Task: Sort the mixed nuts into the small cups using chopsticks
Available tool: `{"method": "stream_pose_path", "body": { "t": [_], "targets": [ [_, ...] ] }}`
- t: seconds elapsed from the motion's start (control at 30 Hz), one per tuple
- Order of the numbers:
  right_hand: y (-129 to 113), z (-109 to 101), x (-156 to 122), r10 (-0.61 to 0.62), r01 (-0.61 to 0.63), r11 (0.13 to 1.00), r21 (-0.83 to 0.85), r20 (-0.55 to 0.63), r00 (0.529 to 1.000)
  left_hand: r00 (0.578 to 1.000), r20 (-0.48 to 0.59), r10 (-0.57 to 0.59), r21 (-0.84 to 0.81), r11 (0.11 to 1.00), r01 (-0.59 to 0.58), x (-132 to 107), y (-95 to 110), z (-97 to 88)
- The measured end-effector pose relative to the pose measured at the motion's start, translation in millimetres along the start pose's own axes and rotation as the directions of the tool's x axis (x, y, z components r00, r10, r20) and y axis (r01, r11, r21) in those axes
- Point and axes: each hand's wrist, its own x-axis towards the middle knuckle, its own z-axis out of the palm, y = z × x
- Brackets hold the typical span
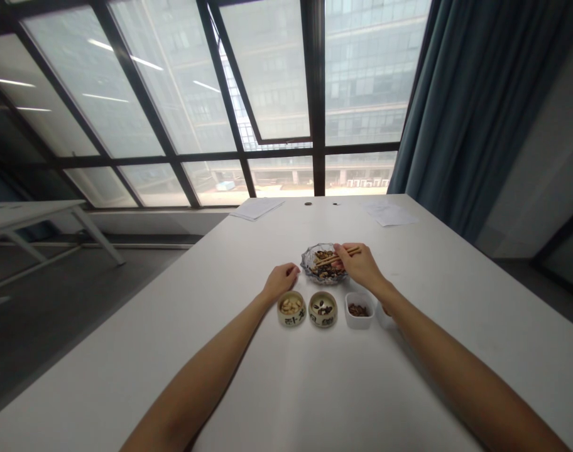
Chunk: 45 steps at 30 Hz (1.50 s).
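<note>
My right hand [362,263] is closed around a pair of wooden chopsticks [350,251], whose tips reach down into a clear glass bowl [307,272]. That bowl holds a mix of dark and light nuts or seeds [325,271]. Just left of the bowl, my left hand [281,280] rests on the table with curled fingers and nothing visible in them. Nearer to me stand a round dish of pale peanut-like pieces [291,306], a matching dish with several dark seeds [322,308], and a white square tub [359,322] of reddish-brown nuts.
Everything stands on a long white table [277,389]. Papers lie at its far left [257,208] and far right [391,213], with two small dark items between. Part of a pale object [385,319] shows beside my right forearm. Windows and a blue curtain [456,113] are beyond.
</note>
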Motion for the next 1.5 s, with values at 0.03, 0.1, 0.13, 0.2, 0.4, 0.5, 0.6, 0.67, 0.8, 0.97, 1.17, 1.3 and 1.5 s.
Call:
{"method": "stream_pose_path", "body": {
  "t": [0.03,0.1,0.13,0.2,0.4,0.5,0.6,0.67,0.8,0.97,1.17,1.3,1.5],
  "targets": [
    [0.2,0.3,-0.1,0.004,-0.004,1.000,0.001,0.001,1.000,1.000,0.000,-0.001,0.000,1.000,0.001,-0.1,0.3,-0.1],
    [0.6,0.5,-0.3,0.007,-0.007,1.000,-0.001,0.001,1.000,1.000,0.001,-0.003,0.001,1.000,0.003,-0.3,0.7,0.0],
    [0.8,0.5,-0.3,0.008,-0.008,1.000,-0.003,0.000,1.000,1.000,0.001,-0.004,0.002,1.000,0.004,-0.3,0.7,0.1],
    [1.3,0.1,-0.1,0.013,-0.013,1.000,-0.004,-0.004,1.000,1.000,0.001,-0.006,0.003,1.000,0.006,-0.2,0.5,0.4],
    [2.4,-1.1,1.6,0.022,-0.022,1.000,0.022,-0.003,1.000,1.000,0.007,-0.011,0.004,1.000,0.011,0.4,-0.3,1.0],
    [3.7,-0.3,1.9,0.020,-0.020,1.000,0.014,0.010,1.000,1.000,0.009,-0.011,0.006,1.000,0.011,1.0,-0.8,0.8],
    [6.9,1.6,1.8,0.011,-0.012,1.000,0.013,0.040,0.999,1.000,0.011,-0.011,0.005,1.000,0.011,1.6,-1.5,0.9],
    [9.5,2.8,1.6,0.009,-0.010,1.000,0.014,0.052,0.999,1.000,0.013,-0.012,0.005,1.000,0.012,1.7,-2.0,1.3],
    [12.7,3.5,1.6,0.016,-0.017,1.000,0.020,0.049,0.999,1.000,0.013,-0.016,0.008,1.000,0.016,1.5,-2.6,2.2],
    [13.9,4.3,1.6,0.023,-0.023,1.000,0.008,0.023,0.999,1.000,0.010,-0.016,0.010,1.000,0.016,1.4,-2.2,2.4],
    [10.2,6.0,1.0,0.030,-0.030,1.000,0.007,-0.016,0.999,1.000,0.008,-0.015,0.005,1.000,0.015,0.7,-1.4,1.6],
    [-4.9,-1.7,0.0,0.031,-0.031,0.999,0.018,-0.041,0.999,1.000,0.005,-0.016,0.001,1.000,0.016,0.6,-0.8,1.1],
    [-57.9,-15.4,-21.6,-0.021,0.022,0.993,0.112,-0.012,1.000,1.000,0.003,-0.019,0.002,1.000,0.019,-0.1,2.5,-0.4]
  ]
}}
